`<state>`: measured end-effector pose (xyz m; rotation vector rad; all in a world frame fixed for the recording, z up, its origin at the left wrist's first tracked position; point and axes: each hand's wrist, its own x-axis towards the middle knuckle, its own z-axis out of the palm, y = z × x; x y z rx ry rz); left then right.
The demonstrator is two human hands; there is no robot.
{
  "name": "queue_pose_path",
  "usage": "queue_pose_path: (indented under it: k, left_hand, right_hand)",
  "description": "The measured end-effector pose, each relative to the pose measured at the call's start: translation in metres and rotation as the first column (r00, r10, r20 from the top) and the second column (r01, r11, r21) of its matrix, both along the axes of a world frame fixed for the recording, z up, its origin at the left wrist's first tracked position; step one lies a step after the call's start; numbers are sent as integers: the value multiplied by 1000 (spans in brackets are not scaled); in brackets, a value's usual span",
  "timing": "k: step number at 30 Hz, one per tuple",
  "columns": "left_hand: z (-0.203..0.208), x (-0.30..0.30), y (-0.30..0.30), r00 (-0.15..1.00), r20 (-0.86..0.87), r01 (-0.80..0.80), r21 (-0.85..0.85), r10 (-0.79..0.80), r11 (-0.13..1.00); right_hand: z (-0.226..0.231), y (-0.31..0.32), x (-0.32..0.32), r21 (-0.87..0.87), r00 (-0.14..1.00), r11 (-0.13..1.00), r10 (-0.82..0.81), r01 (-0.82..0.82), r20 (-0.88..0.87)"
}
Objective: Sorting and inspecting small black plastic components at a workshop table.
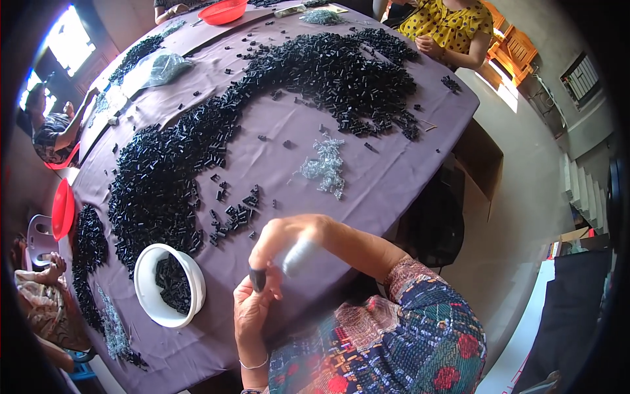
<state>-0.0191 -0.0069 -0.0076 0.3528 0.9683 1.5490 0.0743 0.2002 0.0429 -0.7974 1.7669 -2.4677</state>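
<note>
My left hand (251, 310) is raised by the table's near edge, its fingers closed in a pinch. Bent down from above, my right hand (289, 236) meets it, fingers drawn together. Where the fingertips meet, a dark cap-like piece (257, 280) shows; I cannot tell whether it is worn or held. A whitish blurred thing (298, 257) is at the right hand's fingers, smeared by motion. Whatever small part is pinched is hidden. Left of my hands stands a white bowl (199, 289) with black pieces inside. Beyond lie loose black pieces (236, 217) and a clear plastic pile (323, 167).
A long curved heap of small black parts (170, 177) covers much of the purple-clothed table (387, 184). A clear plastic bag (161, 69) and a red basin (222, 12) are farther off. People sit at left and far right, including one in a yellow dotted top (453, 26).
</note>
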Motion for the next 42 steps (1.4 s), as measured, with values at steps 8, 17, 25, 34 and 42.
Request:
queue_pose_path:
  k: [8, 17, 25, 34, 42]
  left_hand:
    - [-4, -3, 1, 998, 56, -1, -24, 3, 1000]
    - [-4, -4, 3, 997, 69, 17, 7, -17, 1000]
    - [-2, -3, 4, 1000, 22, 22, -1, -22, 1000]
    - [-5, -6, 2, 997, 73, 30, -10, -29, 1000]
    - [-3, -6, 4, 997, 72, 38, 13, -38, 999]
  right_hand:
    - [-31, 0, -7, -71, 948, 979, -166, 192, 271]
    - [-34, -8, -8, -71, 917, 988, -100, 137, 385]
    - [-40, -10, -11, -112, 939, 986, -80, 124, 334]
    - [-47, -6, -14, -162, 951, 980, -65, 119, 303]
    - [-32, -6, -9, -126, 910, 979, -97, 160, 404]
